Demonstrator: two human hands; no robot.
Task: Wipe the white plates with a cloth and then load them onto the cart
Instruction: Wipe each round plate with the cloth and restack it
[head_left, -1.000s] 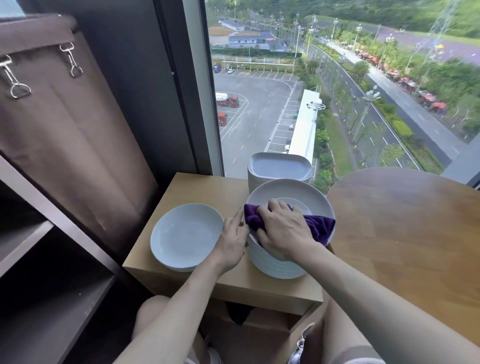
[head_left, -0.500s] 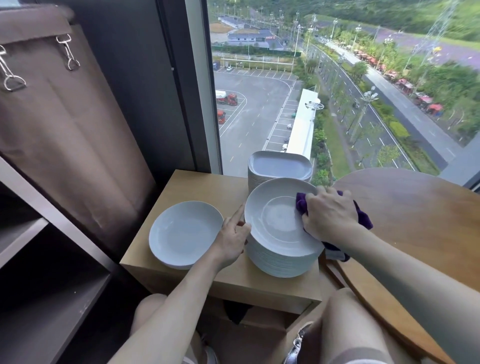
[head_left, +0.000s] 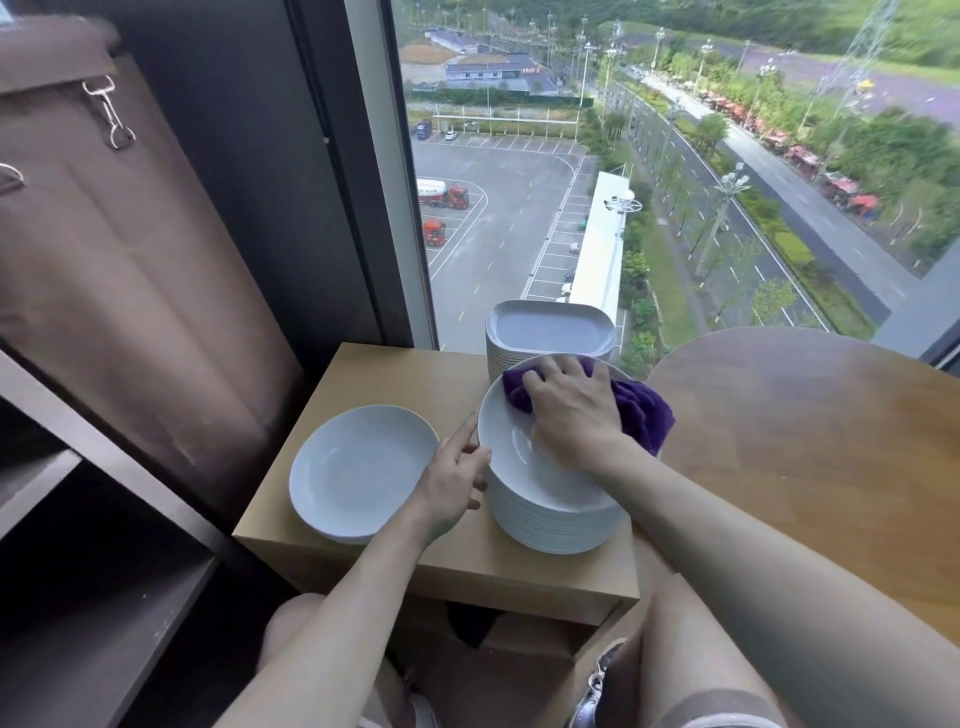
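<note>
A tall stack of round white plates (head_left: 550, 525) stands on a small wooden side table (head_left: 395, 374). My right hand (head_left: 571, 415) presses a purple cloth (head_left: 641, 415) onto the far part of the top plate (head_left: 511, 457), its fingers bent over the cloth. My left hand (head_left: 454, 478) holds the left rim of the stack, fingers against its edge. A single round white plate (head_left: 358, 470) lies to the left on the same table. The dark cart shelves (head_left: 78, 597) are at the left.
A stack of square white plates (head_left: 548, 330) stands behind the round stack by the window. A round wooden table (head_left: 810, 441) is at the right. A brown fabric bag (head_left: 130, 270) hangs from clips on the cart. My knees are below the side table.
My right hand has swept the cloth from the near left of the top plate to its right edge, then to its far part. My left hand has stayed at the stack's rim.
</note>
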